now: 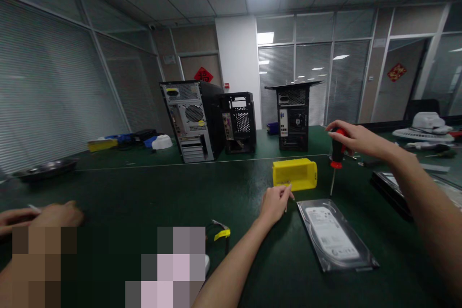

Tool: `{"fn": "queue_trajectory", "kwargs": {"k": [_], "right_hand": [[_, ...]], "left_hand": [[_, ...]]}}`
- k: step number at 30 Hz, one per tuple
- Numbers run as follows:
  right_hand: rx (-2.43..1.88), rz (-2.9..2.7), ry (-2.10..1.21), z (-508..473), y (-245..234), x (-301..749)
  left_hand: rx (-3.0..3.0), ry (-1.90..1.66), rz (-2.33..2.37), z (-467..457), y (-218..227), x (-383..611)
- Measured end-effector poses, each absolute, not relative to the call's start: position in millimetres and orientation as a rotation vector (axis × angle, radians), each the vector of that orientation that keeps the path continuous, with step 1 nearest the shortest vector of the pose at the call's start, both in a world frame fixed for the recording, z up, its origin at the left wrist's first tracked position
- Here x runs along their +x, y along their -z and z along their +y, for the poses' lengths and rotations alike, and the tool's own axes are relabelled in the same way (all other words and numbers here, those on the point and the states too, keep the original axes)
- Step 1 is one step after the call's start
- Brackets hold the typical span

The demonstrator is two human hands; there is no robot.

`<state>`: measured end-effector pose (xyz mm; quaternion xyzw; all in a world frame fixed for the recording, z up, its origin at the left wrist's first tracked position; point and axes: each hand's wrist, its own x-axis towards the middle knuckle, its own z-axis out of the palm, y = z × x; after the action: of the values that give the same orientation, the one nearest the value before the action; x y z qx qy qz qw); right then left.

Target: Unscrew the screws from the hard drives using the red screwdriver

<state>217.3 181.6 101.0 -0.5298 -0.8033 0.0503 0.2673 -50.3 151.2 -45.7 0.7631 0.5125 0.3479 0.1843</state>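
My right hand (346, 138) grips a screwdriver (338, 151) with a red and black handle, held upright. Its tip points down by the far edge of a hard drive (334, 233), which lies flat with its white label up; I cannot tell whether they touch. My left hand (276, 203) is left of the drive's far corner, in front of a yellow plastic bin (295, 173). Its fingers are bent and drawn together; whatever is between them is hidden. The bin rests on its side, opening toward me, with a few tiny bits inside.
Computer cases (195, 122) stand along the back of the green table (144, 202), another case (294, 118) farther right. More drives (391, 187) lie at right. A cable with a yellow tag (222, 235) is left of my forearm. Another person's hands (57, 214) are at far left.
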Motion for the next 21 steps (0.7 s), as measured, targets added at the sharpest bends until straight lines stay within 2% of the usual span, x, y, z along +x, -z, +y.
{"fn": "queue_trajectory", "kwargs": {"k": [6, 13, 21], "right_hand": [[-1.595, -2.141, 0.222, 187.9, -97.8, 219.0], [-1.474, -2.210, 0.105, 185.1, -101.2, 224.4], [-1.590, -2.143, 0.319, 181.6, -103.0, 216.3]], "left_hand": [[2.553, -0.979, 1.670, 137.3, 41.0, -41.6], [2.758, -0.924, 1.767, 135.1, 35.0, -37.7], [3.040, -0.775, 1.792, 138.3, 33.9, -35.5]]}}
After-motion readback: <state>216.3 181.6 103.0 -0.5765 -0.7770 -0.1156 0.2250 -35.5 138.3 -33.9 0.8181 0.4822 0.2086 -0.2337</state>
